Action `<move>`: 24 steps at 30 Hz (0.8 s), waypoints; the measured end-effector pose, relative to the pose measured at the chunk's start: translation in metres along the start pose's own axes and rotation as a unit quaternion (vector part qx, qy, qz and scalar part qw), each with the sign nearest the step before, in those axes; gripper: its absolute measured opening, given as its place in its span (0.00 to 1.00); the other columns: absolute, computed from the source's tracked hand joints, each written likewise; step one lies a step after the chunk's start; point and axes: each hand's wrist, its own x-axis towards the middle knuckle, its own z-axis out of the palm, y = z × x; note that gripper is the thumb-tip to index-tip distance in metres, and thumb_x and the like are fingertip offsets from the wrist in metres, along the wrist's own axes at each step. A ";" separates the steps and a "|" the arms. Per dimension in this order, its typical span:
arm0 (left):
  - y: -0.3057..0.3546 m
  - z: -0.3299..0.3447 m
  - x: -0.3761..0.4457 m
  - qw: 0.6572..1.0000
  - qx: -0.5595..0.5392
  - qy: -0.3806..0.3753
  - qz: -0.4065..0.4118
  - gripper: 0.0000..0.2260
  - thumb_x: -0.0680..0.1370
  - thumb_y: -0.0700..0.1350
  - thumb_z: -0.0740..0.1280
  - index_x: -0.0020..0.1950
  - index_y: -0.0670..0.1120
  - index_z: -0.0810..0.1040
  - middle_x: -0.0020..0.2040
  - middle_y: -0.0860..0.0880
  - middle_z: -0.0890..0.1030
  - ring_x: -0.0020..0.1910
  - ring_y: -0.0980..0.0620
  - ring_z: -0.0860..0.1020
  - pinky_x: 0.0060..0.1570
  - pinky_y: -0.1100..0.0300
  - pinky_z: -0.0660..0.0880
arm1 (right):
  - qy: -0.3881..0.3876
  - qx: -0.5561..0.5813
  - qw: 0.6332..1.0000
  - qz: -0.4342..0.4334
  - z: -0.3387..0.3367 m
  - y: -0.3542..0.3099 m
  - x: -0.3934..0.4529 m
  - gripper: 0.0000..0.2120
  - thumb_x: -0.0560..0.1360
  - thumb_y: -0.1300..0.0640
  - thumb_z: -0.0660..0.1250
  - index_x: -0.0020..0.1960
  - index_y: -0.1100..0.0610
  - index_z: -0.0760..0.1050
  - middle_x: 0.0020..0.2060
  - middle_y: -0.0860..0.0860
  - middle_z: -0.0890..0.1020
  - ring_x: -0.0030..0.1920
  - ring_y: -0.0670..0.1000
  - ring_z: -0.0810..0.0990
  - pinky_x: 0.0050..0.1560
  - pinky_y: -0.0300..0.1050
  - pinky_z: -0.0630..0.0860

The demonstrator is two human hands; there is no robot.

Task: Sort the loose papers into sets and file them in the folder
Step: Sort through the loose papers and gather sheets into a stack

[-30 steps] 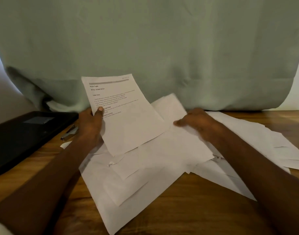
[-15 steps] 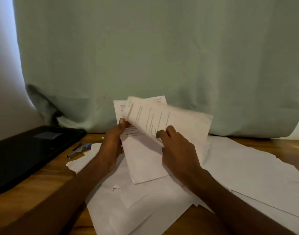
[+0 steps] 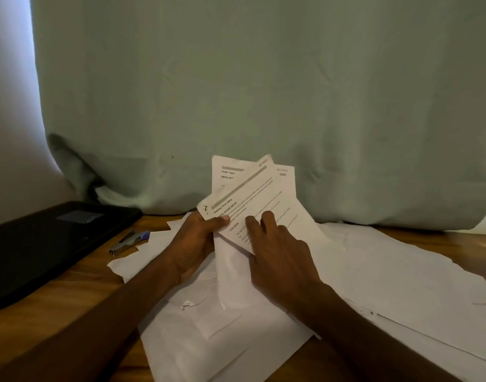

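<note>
I saw the left hand (image 3: 193, 244) pinching two printed sheets (image 3: 259, 199) above the table (image 3: 71, 304), thumb across the front one. The right hand (image 3: 280, 257) gripped their lower edge at five o'clock. Loose papers (image 3: 388, 274) lay below; the black folder (image 3: 43, 244) sat at nine o'clock, with a stapler (image 3: 129, 241) beside it.

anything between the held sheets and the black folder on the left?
One thing: a stapler lies on the table between the folder and the printed sheets held in the left hand and right hand. Lifting the sheets over it should be easy.
</note>
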 end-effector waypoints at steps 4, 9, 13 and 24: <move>-0.002 -0.006 0.004 1.000 0.003 0.016 -0.005 0.12 0.82 0.37 0.64 0.62 0.48 0.79 0.57 0.46 0.86 0.53 0.45 0.86 0.49 0.51 0.84 | 0.016 0.052 0.998 0.006 -0.001 0.004 0.000 0.35 0.77 0.30 0.57 0.78 0.47 0.57 0.70 0.48 0.67 0.62 0.49 0.72 0.50 0.45 0.75; -0.003 -0.015 0.009 1.000 -0.018 0.019 -0.009 0.12 0.81 0.36 0.64 0.64 0.44 0.79 0.59 0.42 0.85 0.54 0.43 0.85 0.52 0.50 0.84 | 0.127 0.080 0.988 0.046 -0.004 0.020 0.010 0.32 0.80 0.30 0.52 0.75 0.50 0.66 0.68 0.50 0.73 0.64 0.52 0.73 0.56 0.54 0.76; -0.002 -0.029 0.019 0.998 -0.044 0.034 0.009 0.20 0.77 0.39 0.68 0.70 0.41 0.76 0.64 0.41 0.82 0.62 0.42 0.82 0.53 0.52 0.83 | 0.161 0.049 0.973 0.157 -0.008 0.048 0.014 0.30 0.81 0.36 0.58 0.75 0.53 0.63 0.67 0.55 0.73 0.66 0.57 0.72 0.62 0.62 0.71; 0.010 -0.048 0.018 0.993 0.011 0.112 0.021 0.45 0.71 0.37 0.76 0.81 0.59 0.57 0.65 0.49 0.81 0.62 0.45 0.81 0.52 0.48 0.81 | 0.122 0.528 0.760 0.360 0.004 0.063 0.014 0.11 0.78 0.57 0.71 0.38 0.56 0.79 0.34 0.47 0.81 0.38 0.48 0.79 0.43 0.42 0.76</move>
